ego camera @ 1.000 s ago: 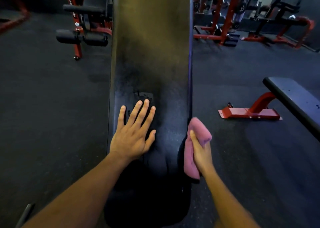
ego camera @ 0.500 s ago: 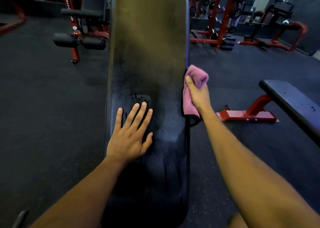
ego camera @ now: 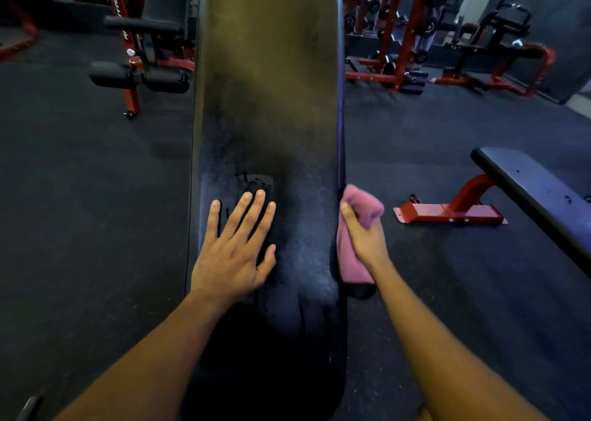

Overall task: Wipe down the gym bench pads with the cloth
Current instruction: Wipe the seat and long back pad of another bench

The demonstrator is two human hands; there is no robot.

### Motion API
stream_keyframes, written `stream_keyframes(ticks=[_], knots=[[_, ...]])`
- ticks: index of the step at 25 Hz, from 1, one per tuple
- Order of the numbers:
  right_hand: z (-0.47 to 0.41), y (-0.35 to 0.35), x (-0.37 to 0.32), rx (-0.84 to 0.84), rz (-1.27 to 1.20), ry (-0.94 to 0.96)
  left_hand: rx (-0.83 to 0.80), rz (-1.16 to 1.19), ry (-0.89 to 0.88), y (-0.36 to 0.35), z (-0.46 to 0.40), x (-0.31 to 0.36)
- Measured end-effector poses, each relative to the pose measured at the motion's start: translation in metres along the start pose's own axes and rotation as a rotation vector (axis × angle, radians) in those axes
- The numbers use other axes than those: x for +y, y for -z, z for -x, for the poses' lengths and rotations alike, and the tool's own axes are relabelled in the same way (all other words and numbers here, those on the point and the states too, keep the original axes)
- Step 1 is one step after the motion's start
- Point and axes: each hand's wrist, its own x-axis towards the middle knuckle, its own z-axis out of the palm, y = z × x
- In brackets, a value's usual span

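1. The left hand [ego camera: 232, 260] lies flat on the near part of the pad [ego camera: 271, 101], fingers straight and spread, bracing it.
2. The right hand [ego camera: 364, 238] is clamped on the pink cloth [ego camera: 351, 260], pressing it against the pad's right edge, level with the left hand.
3. The cloth hangs folded down the side of the pad, its lower end below the wrist.
4. The step in hand looks like wiping the right side edge.
5. The near top surface shows a faint damp-looking sheen, so it may be wiped already; I cannot tell for sure.
6. The far half of the pad looks dull and may still need a pass, as may the left edge.
7. A 2nd bench [ego camera: 537, 190] stands to the right, well apart from the cloth; it probably remains to be wiped.
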Motion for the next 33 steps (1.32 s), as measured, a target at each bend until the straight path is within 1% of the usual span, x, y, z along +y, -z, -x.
stream_keyframes(ticks=[2,4,6,9,11,12,13,15,16,17,19,21,22,23,25,28,30,31,33], knots=[[-0.027,-0.006,-0.017,0.062,0.029,0.052,0.016,0.011,0.002,0.000,-0.001,-0.001],[-0.021,-0.011,-0.018,0.086,0.077,0.124,0.027,0.017,0.017,0.002,0.000,-0.002],[0.002,-0.004,-0.007,0.019,0.201,0.255,0.023,0.034,0.020,0.007,0.000,-0.001],[0.028,0.023,0.011,-0.160,0.473,0.360,-0.023,0.093,0.023,0.016,-0.003,-0.001],[0.037,0.043,0.009,-0.169,0.559,0.434,-0.051,0.132,0.007,0.020,0.017,-0.001],[0.040,0.048,0.002,-0.138,0.575,0.478,-0.058,0.144,-0.035,0.021,0.035,0.000],[0.041,0.050,-0.007,-0.097,0.591,0.508,-0.063,0.139,-0.124,0.020,0.057,0.003],[0.039,0.043,-0.033,-0.024,0.682,0.531,-0.099,0.098,-0.377,0.015,0.097,0.005],[0.036,0.037,-0.048,-0.004,0.753,0.557,-0.110,0.078,-0.455,0.013,0.106,0.005],[0.031,0.030,-0.062,0.015,0.811,0.601,-0.109,0.078,-0.489,0.012,0.106,0.003],[0.017,0.016,-0.088,0.057,0.849,0.733,-0.132,0.138,-0.562,0.012,0.101,0.001],[-0.005,0.000,-0.113,0.100,0.886,0.864,-0.178,0.221,-0.719,0.010,0.101,0.000],[-0.016,-0.009,-0.122,0.131,0.918,0.917,-0.197,0.242,-0.766,0.010,0.102,-0.001],[-0.027,-0.021,-0.128,0.165,0.945,0.950,-0.206,0.247,-0.764,0.010,0.103,-0.002],[-0.041,-0.046,-0.131,0.238,0.975,0.961,-0.203,0.245,-0.702,0.011,0.104,0.000],[-0.038,-0.095,-0.122,0.330,1.086,0.892,-0.210,0.250,-0.665,0.010,0.102,0.001],[-0.017,-0.132,-0.125,0.290,1.108,0.893,-0.207,0.262,-0.664,0.011,0.102,-0.001],[-0.002,-0.147,-0.125,0.262,1.106,0.951,-0.207,0.274,-0.665,0.012,0.102,-0.001],[0.028,-0.171,-0.113,0.150,1.115,1.174,-0.209,0.300,-0.652,0.012,0.104,0.001]])
